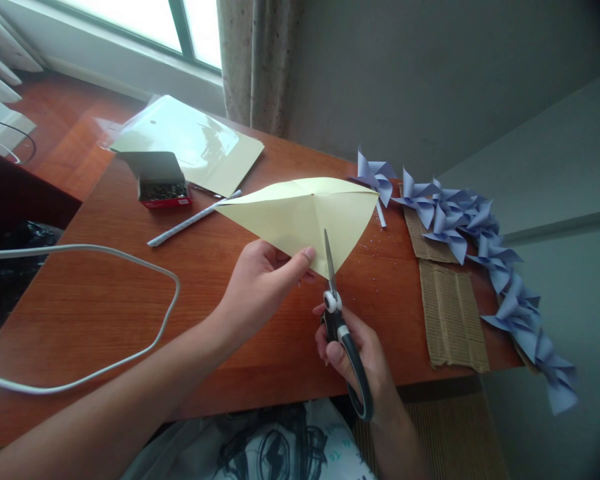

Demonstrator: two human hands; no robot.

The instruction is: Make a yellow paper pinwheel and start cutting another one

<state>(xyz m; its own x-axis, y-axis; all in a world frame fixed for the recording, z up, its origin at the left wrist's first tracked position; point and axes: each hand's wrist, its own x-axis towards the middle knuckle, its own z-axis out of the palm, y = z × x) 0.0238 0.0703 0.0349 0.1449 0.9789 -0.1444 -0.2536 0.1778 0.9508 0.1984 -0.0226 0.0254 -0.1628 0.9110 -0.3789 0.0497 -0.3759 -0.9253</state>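
A square of pale yellow paper (285, 217) with crease lines and a small dark mark near its middle is held above the table. My left hand (267, 277) pinches its near edge, thumb on top. Black and white scissors (341, 327) are in my right hand (365, 347), fingers around the handles. Their blades point away from me at the paper's near corner, one blade lying over the sheet. How far they have cut in, I cannot make out.
Blue-purple paper pinwheels (497, 257) line the right edge, beside corrugated cardboard (453, 317). At the back left lie a pack of yellow paper (190, 137), an open red box (165, 197) of small dark pieces and a white paper stick (180, 227). A white cable (173, 293) loops across the left.
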